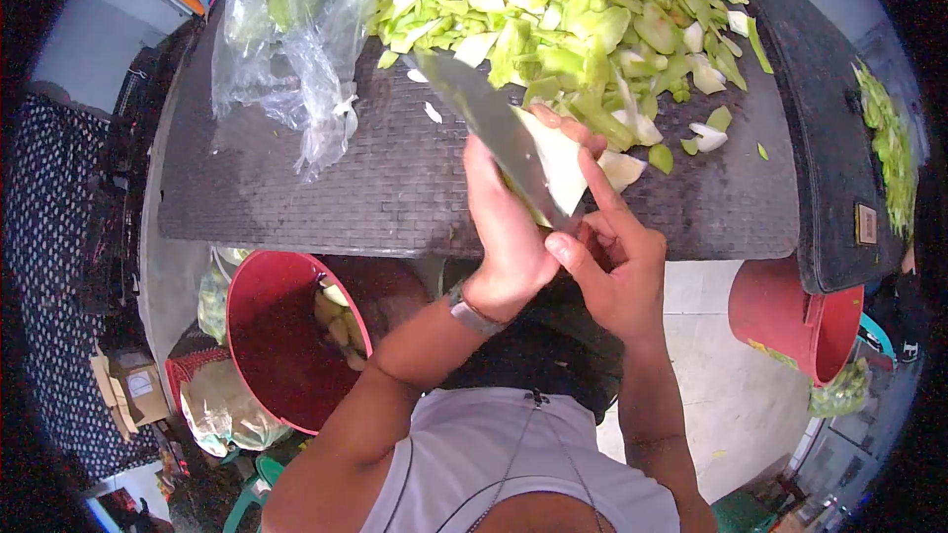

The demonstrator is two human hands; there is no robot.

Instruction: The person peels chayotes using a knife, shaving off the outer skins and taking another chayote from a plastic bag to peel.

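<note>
My left hand [504, 227] cups a pale vegetable or fruit [560, 163] with white flesh over the table's near edge, fingertips curling round its far side. Its exact kind I cannot make out. A broad knife [494, 123] lies across it, blade pointing up and left, partly covering the piece. My right hand [617, 262] is closed at the blade's lower end, where the handle is hidden in the fingers; its index finger reaches along the piece. Just beyond both hands spreads a heap of pale green slices [592, 25], with white bits among them.
A clear plastic bag [296, 69] holding green items lies on the dark woven tabletop [296, 207], left of the heap. Below stand a red bucket [281, 336] with pale pieces inside and another red bucket [775, 311] at right. A dark chair back [790, 89] borders the table's right side.
</note>
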